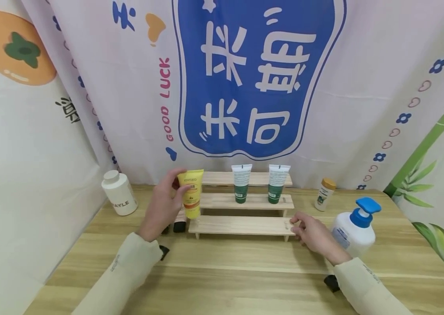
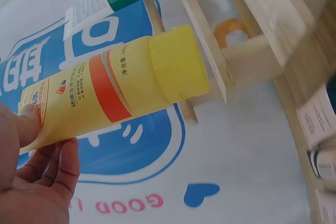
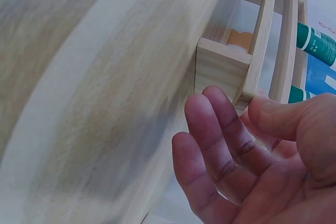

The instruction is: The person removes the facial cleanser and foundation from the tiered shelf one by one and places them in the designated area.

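Note:
My left hand (image 1: 165, 202) pinches a yellow squeeze tube (image 1: 193, 192) near its flat top end, thumb in front. The tube is upright, cap down, at the left end of the wooden stepped rack (image 1: 241, 225). In the left wrist view the yellow cap (image 2: 178, 64) is close to a shelf edge; I cannot tell whether they touch. At the rack's right end, my right hand (image 1: 313, 233) holds the corner of the lowest step between thumb and index finger, the other fingers loosely bent. Two green-and-white tubes (image 1: 241, 183) (image 1: 278, 183) stand on the middle step.
A white bottle (image 1: 120, 193) stands at the back left. On the right are a small gold-capped bottle (image 1: 325, 194) and a white pump bottle (image 1: 354, 232) with a blue head. A black-capped tube (image 1: 180, 221) is partly hidden behind my left hand. A printed curtain (image 1: 139, 109) hangs behind.

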Demonstrator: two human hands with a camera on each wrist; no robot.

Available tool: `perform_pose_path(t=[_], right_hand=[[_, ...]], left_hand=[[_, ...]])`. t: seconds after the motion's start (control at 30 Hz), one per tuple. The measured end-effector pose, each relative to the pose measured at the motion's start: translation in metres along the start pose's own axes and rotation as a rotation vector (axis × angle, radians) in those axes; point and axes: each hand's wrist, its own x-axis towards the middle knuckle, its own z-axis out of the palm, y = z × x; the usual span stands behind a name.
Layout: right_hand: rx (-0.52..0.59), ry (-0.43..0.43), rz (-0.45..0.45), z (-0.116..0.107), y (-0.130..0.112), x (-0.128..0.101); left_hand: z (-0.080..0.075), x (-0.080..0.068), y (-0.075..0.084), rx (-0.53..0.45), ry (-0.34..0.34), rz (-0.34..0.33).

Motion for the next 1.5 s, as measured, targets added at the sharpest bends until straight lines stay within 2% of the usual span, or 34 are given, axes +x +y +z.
perform_pose_path(t=[0.13, 0.27, 0.53, 0.6, 0.77, 0.93, 1.03, 1.2, 1.3, 1.5], right_hand=[[0.002, -0.009, 0.016, 0.0, 0.001, 0.0], [0.011, -0.014, 0.017, 0.0, 0.002, 0.0], [0.011, -0.016, 0.004, 0.0, 0.001, 0.0], [0.01, -0.015, 0.002, -0.001, 0.001, 0.0], [0.009, -0.018, -0.001, -0.001, 0.0, 0.0], [0.0, -0.022, 0.006, -0.001, -0.001, -0.001], [-0.004, -0.025, 0.007, -0.001, -0.001, -0.001], [0.0, -0.025, 0.015, -0.001, 0.0, -0.001], [-0.002, -0.022, 0.014, -0.001, 0.001, 0.0], [-0.007, -0.019, 0.003, 0.0, 0.001, 0.001]], left_hand=[[-0.013, -0.01, -0.001, 0.044, 0.002, 0.004], [-0.024, -0.019, -0.003, 0.077, -0.013, -0.033], [-0.038, -0.039, -0.014, 0.131, -0.127, -0.09], [-0.041, -0.045, -0.017, 0.141, -0.169, -0.128], [-0.044, -0.058, -0.023, 0.171, -0.317, -0.278], [-0.044, -0.069, -0.031, 0.186, -0.477, -0.424], [-0.041, -0.074, -0.035, 0.183, -0.549, -0.485], [-0.032, -0.081, -0.039, 0.165, -0.604, -0.501], [-0.027, -0.086, -0.041, 0.145, -0.613, -0.495], [-0.017, -0.095, -0.041, 0.179, -0.632, -0.511]])
